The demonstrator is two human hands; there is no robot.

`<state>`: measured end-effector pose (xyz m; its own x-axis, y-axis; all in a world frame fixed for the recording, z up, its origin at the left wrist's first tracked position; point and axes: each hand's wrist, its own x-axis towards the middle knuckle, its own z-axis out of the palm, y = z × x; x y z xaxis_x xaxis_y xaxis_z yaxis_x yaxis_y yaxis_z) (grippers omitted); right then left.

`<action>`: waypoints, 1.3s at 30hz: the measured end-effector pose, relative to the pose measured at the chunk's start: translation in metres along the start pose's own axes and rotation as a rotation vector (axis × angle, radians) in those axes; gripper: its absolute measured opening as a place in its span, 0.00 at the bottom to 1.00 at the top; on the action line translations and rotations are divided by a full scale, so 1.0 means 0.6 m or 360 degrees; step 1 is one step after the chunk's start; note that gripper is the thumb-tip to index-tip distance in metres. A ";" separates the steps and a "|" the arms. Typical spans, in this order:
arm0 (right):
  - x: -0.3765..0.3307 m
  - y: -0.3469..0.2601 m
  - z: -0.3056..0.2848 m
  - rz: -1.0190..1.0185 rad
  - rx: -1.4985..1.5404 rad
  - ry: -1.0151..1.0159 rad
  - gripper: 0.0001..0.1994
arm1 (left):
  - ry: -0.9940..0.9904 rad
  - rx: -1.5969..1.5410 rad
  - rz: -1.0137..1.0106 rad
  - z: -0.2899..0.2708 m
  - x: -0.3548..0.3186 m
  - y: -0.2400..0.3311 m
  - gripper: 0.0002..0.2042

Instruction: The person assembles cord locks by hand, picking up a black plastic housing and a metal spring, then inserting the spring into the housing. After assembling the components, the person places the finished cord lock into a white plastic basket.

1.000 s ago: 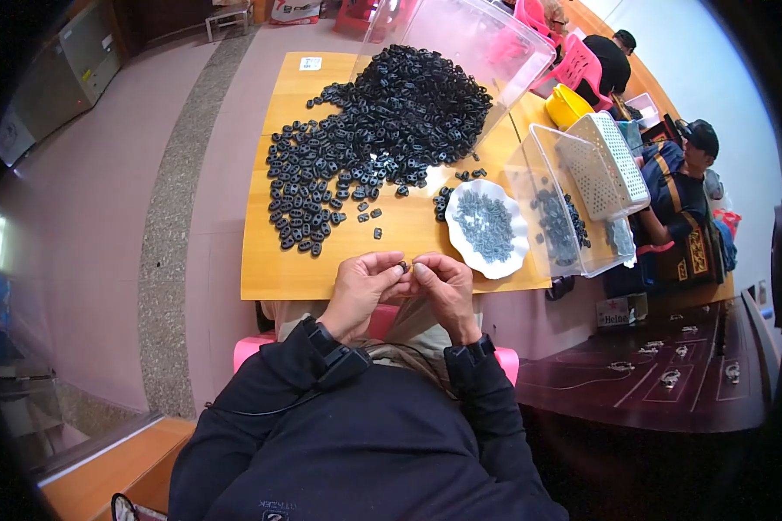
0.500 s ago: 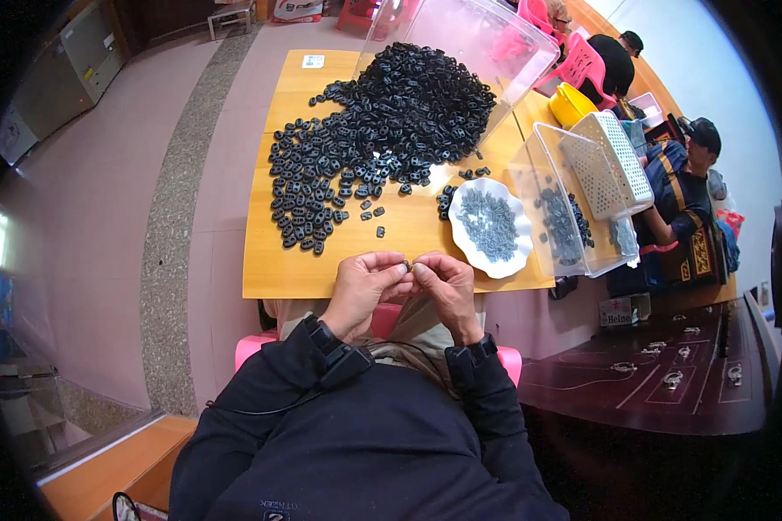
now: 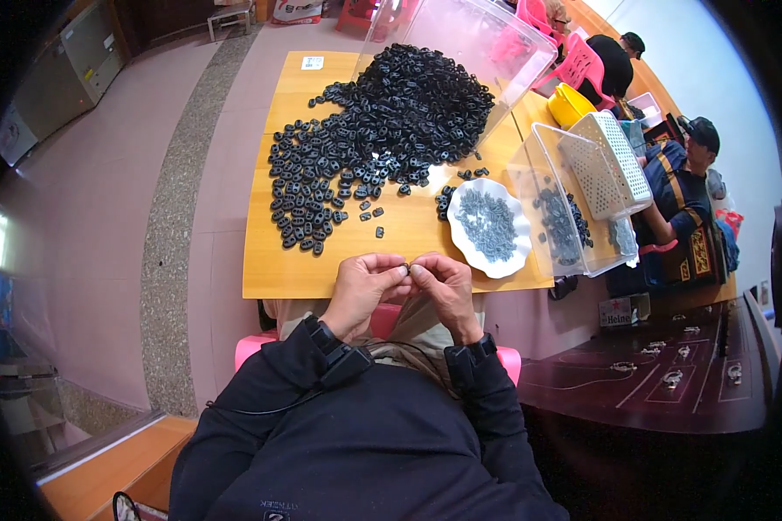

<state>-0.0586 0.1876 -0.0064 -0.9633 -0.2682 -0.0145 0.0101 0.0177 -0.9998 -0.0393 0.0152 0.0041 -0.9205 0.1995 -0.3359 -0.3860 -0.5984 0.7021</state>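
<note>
The left hand (image 3: 362, 286) and right hand (image 3: 446, 286) pinch a small dark piece (image 3: 407, 268), left of and nearer than a wavy-rimmed white dish (image 3: 520, 248) of grey bits (image 3: 488, 227) on a wooden bench (image 3: 269, 271). Beyond the dish, leftward, black two-holed parts (image 3: 421, 104) lie heaped; to its right is a clear bin (image 3: 549, 146).

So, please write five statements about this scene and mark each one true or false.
1. The left hand and right hand hold a small dark piece between fingertips. True.
2. The yellow container stands right of the black pile. True.
3. Greyish pieces lie in the white dish. True.
4. The hands wear gloves. False: they are bare.
5. The pile is smaller than the dish. False: it is much larger.
</note>
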 end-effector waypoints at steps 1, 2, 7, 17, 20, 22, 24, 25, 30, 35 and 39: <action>0.000 0.001 -0.001 0.0002 0.0011 0.0000 0.05 | -0.0007 0.0011 -0.0001 0.000 0.000 -0.001 0.09; 0.000 -0.001 0.000 0.0004 0.0022 0.0000 0.05 | -0.0013 0.0021 -0.0001 -0.001 -0.001 0.000 0.09; -0.002 -0.018 0.016 0.0023 0.0207 0.0050 0.05 | -0.0005 -0.0068 0.0013 0.002 -0.003 0.001 0.09; 0.001 -0.005 0.007 -0.0035 0.0061 0.0020 0.05 | -0.0020 -0.0041 0.0016 -0.001 -0.001 0.000 0.09; 0.001 -0.003 0.005 -0.0040 0.0033 0.0022 0.05 | -0.0021 -0.0027 0.0028 -0.003 0.001 -0.003 0.09; 0.002 -0.001 0.005 -0.0045 0.0035 0.0024 0.05 | -0.0008 -0.0031 0.0037 -0.001 -0.002 -0.002 0.08; 0.001 -0.002 0.005 -0.0052 0.0033 0.0028 0.05 | 0.0000 -0.0037 0.0045 0.001 -0.003 -0.001 0.08; 0.001 -0.003 0.005 -0.0029 0.0038 0.0023 0.06 | 0.0011 -0.0034 0.0050 0.001 -0.003 -0.001 0.08; 0.001 -0.002 0.005 -0.0042 0.0023 0.0001 0.06 | 0.0009 -0.0017 0.0058 0.001 -0.005 0.002 0.08; 0.000 -0.005 0.005 0.0014 0.0110 -0.0029 0.06 | -0.0013 0.0119 0.0150 -0.003 -0.001 -0.002 0.08; -0.001 -0.008 0.003 0.0046 0.0099 -0.0056 0.06 | -0.0005 0.0181 0.0167 -0.003 -0.001 -0.001 0.09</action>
<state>-0.0575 0.1859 -0.0017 -0.9523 -0.3023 -0.0426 0.0554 -0.0339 -0.9979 -0.0383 0.0143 0.0028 -0.9563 0.1427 -0.2551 -0.2916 -0.5242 0.8001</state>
